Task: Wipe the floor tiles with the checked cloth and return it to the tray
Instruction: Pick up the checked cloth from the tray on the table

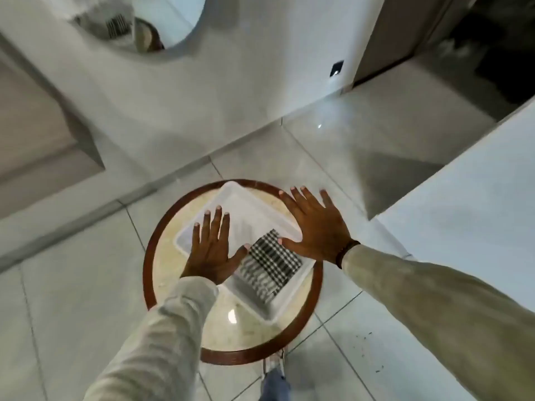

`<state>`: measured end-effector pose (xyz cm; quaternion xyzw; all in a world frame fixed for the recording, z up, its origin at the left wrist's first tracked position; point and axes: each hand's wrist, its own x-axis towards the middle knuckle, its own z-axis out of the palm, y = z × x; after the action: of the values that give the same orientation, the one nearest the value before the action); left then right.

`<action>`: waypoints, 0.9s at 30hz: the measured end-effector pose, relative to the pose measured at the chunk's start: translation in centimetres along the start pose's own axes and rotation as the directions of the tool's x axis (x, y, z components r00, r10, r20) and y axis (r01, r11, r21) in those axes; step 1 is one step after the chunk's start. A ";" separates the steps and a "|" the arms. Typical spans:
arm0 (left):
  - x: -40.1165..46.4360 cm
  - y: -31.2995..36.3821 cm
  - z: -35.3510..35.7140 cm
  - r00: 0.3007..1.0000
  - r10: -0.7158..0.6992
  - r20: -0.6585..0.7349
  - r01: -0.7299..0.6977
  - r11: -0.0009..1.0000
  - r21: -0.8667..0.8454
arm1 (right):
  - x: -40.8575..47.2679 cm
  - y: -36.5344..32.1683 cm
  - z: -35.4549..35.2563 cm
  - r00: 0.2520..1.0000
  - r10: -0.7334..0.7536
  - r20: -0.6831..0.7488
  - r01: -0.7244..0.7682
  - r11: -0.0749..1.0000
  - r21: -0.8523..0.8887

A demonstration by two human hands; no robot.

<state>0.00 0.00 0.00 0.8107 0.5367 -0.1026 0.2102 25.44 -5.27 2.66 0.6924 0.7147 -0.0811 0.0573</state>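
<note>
A folded black-and-white checked cloth (267, 266) lies in the near half of a white plastic tray (246, 209). The tray sits on a small round table (173, 227) with a brown wooden rim and a pale marble top. My left hand (212, 247) hovers flat over the tray's left side, fingers spread, thumb close to the cloth's left edge. My right hand (315, 224) is spread flat over the tray's right edge, its thumb near the cloth's far corner. Neither hand holds anything. Glossy pale floor tiles (81, 285) surround the table.
A white wall with a round mirror (150, 24) stands ahead, and a white counter edge (463, 183) juts in at the right. Small dark specks (370, 351) dot the tiles at the lower right. My leg and shoe (273, 377) show below the table.
</note>
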 end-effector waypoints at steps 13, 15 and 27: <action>9.7 0.2 18.9 0.952 -0.257 0.168 0.290 0.933 -0.214 | 8.0 -2.6 20.8 0.863 0.266 0.430 -0.445 0.803 0.396; 10.5 0.2 19.2 0.916 -0.343 0.207 0.397 0.846 -0.356 | 8.4 -2.4 21.3 0.845 0.291 0.450 -0.508 0.700 0.502; 6.6 7.5 9.7 0.821 -0.190 0.538 0.531 -0.093 -0.842 | -1.8 5.9 9.8 0.733 0.160 0.662 -0.643 -0.156 0.750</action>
<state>10.07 -1.44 -9.49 0.2335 0.6204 0.1432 0.7349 31.11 -8.76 -6.85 0.6879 0.1589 -0.6460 -0.2902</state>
